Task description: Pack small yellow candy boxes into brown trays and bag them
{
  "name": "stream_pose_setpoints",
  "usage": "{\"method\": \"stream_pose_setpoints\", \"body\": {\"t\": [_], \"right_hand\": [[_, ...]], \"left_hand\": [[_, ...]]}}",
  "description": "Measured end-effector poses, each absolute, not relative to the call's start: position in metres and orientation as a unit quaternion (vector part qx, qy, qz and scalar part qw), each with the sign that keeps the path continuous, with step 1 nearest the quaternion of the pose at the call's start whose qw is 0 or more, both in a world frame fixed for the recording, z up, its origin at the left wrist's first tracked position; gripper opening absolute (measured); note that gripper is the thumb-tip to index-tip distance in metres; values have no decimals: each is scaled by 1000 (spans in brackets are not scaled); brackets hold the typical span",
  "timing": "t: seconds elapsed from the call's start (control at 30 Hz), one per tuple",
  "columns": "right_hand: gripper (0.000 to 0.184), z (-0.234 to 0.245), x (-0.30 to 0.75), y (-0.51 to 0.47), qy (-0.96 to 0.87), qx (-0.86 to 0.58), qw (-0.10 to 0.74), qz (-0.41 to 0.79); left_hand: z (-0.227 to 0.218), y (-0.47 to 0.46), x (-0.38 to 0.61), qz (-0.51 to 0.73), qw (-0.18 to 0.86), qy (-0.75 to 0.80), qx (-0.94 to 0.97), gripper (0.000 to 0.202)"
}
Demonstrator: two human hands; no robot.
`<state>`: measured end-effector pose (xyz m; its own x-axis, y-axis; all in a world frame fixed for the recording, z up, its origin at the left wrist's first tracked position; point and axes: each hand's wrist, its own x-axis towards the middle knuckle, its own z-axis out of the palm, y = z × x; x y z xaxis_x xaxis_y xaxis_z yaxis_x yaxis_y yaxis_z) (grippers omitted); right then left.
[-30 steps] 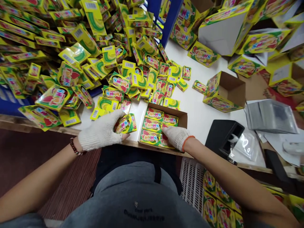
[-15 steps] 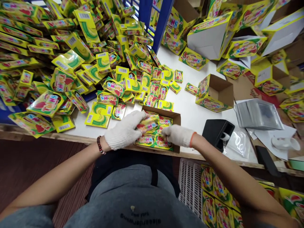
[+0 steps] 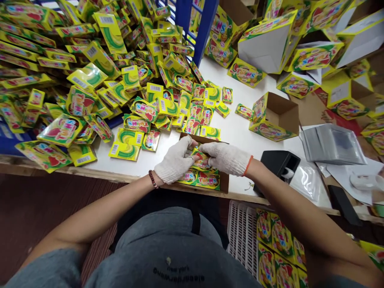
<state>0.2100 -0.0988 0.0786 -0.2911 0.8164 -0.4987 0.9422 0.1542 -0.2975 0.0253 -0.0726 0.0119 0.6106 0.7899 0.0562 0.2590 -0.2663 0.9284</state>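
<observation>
An open brown-walled box (image 3: 224,183) lies in front of me at the table edge, with small yellow-green printed packs (image 3: 207,180) lying flat inside it. Over the box, my left hand (image 3: 175,161), in a white knit glove, has its fingers closed on the left side of a small pack (image 3: 201,159). My right hand (image 3: 228,158), gloved likewise, grips the same pack from the right and covers part of it. Just beyond the box is a heap of loose packs (image 3: 192,120) printed with fruit and bright letters.
A blue crate (image 3: 183,24) spills a large pile of packs at left. An upright display box (image 3: 274,116) stands to the right, near a black dispenser (image 3: 277,166) and clear plastic sleeves (image 3: 331,144). Below the table, a white basket (image 3: 241,236) sits beside filled boxes (image 3: 279,248).
My left hand has shifted right. My right hand has moved up and left from the packs lower in the box, and both hands now meet on one pack.
</observation>
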Motion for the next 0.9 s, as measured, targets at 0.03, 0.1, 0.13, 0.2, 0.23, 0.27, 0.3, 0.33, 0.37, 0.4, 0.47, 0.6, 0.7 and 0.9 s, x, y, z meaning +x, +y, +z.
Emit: {"method": "stream_pose_setpoints", "body": {"t": [0.03, 0.1, 0.13, 0.2, 0.23, 0.27, 0.3, 0.33, 0.37, 0.4, 0.47, 0.6, 0.7, 0.9], "right_hand": [[32, 77, 212, -97, 747, 584, 139, -284], [33, 72, 214, -93, 731, 590, 216, -267], [33, 69, 214, -92, 721, 589, 257, -258], [33, 60, 213, -89, 705, 583, 319, -249], [33, 55, 212, -88, 701, 579, 333, -249], [33, 49, 211, -87, 698, 578, 338, -252], [34, 44, 209, -85, 694, 582, 338, -256], [33, 39, 208, -84, 690, 587, 334, -262], [32, 35, 207, -84, 684, 596, 326, -265], [33, 32, 207, -83, 679, 607, 318, -264], [38, 26, 207, -84, 672, 628, 299, -252], [42, 19, 206, -88, 679, 631, 282, -247], [39, 17, 204, -91, 680, 630, 280, -251], [34, 19, 203, -94, 669, 645, 273, -251]], "left_hand": [[12, -73, 23, 279, 480, 342, 758, 24], [15, -68, 12, 290, 401, 335, 802, 22], [16, -64, 4, 287, 344, 339, 827, 19], [19, -52, -17, 255, 228, 373, 862, 10], [20, -45, -27, 224, 182, 398, 871, 8], [20, -38, -36, 185, 144, 424, 875, 9], [19, -32, -44, 142, 115, 447, 875, 13], [17, -28, -50, 99, 96, 467, 874, 19], [14, -24, -53, 62, 84, 483, 869, 26], [11, -22, -53, 31, 78, 496, 864, 34], [4, -20, -49, -1, 70, 521, 851, 44], [-10, -15, -36, -6, 49, 556, 830, 36], [-14, -18, -39, 1, 88, 573, 815, 38], [-3, -43, -63, 170, 167, 518, 822, 46]]}}
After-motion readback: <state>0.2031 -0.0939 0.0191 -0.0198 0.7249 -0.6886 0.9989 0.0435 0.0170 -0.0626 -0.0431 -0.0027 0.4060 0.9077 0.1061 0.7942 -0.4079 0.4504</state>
